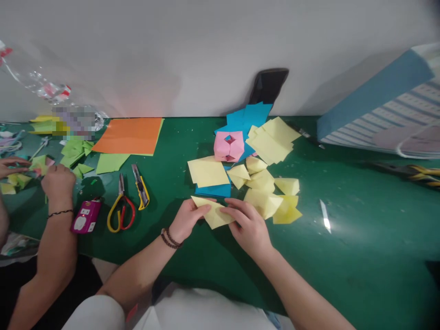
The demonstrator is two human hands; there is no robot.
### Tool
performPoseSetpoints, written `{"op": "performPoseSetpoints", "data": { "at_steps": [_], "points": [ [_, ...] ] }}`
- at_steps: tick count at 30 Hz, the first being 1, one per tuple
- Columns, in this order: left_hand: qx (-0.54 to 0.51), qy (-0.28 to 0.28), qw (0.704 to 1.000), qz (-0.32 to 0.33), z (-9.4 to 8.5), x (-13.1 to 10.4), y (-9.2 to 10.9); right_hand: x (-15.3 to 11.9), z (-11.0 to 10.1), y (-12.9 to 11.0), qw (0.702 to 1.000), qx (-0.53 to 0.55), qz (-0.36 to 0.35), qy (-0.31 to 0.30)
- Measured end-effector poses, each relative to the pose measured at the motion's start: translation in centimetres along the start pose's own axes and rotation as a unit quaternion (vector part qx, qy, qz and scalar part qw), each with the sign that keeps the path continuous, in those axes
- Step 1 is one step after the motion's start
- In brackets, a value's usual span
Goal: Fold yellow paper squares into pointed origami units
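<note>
Between my two hands is a folded sheet of pale yellow paper (216, 217), held just above the green table. My left hand (187, 216) pinches its left side, thumb on top. On the right side, my right hand (249, 225) has its fingers closed on the same paper. Several folded yellow paper pieces (261, 201) lie right beside my right hand. Beyond my hands, flat yellow sheets (208, 171) rest on blue paper (213, 190). A pink folded paper cube (229, 145) sits behind them, next to a fanned stack of yellow squares (273, 140) and blue sheets (244, 118).
Scissors (121, 211), a yellow utility knife (140, 188) and a purple device (86, 216) lie to the left. A co-worker's hands (59, 182) handle green paper there. Orange paper (130, 136), a phone (269, 86), pliers (412, 171) and a blue striped bag (381, 98) are farther out.
</note>
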State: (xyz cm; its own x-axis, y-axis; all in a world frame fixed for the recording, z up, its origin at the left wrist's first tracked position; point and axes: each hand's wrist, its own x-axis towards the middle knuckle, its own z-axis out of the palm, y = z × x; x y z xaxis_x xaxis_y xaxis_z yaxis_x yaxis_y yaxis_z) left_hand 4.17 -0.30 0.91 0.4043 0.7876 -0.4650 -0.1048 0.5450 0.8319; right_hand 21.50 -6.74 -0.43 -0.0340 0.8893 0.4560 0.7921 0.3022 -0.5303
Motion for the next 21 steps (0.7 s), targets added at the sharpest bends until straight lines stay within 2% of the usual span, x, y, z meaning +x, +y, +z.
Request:
{"op": "performPoseSetpoints", "data": {
  "at_steps": [5,9,15,18,21],
  "points": [
    [0.026,0.021,0.999,0.006,0.6,-0.4,-0.4,0.1,0.0,-0.3,0.999,-0.02,-0.004,0.028],
    [0.059,0.04,0.997,0.005,0.7,-0.5,-0.6,0.0,0.0,0.0,0.999,-0.027,0.021,0.016],
    [0.114,0.071,0.99,0.038,0.9,-0.6,-0.4,0.0,-0.1,-0.2,0.999,-0.02,-0.012,0.034],
    [0.161,0.086,0.978,0.102,1.2,-1.0,-0.3,0.3,-0.1,-0.6,0.997,-0.047,-0.014,0.056],
    [0.213,0.08,0.948,0.222,1.5,-1.4,-0.2,0.5,-0.2,-0.8,0.994,-0.06,-0.031,0.091]
  ]
}}
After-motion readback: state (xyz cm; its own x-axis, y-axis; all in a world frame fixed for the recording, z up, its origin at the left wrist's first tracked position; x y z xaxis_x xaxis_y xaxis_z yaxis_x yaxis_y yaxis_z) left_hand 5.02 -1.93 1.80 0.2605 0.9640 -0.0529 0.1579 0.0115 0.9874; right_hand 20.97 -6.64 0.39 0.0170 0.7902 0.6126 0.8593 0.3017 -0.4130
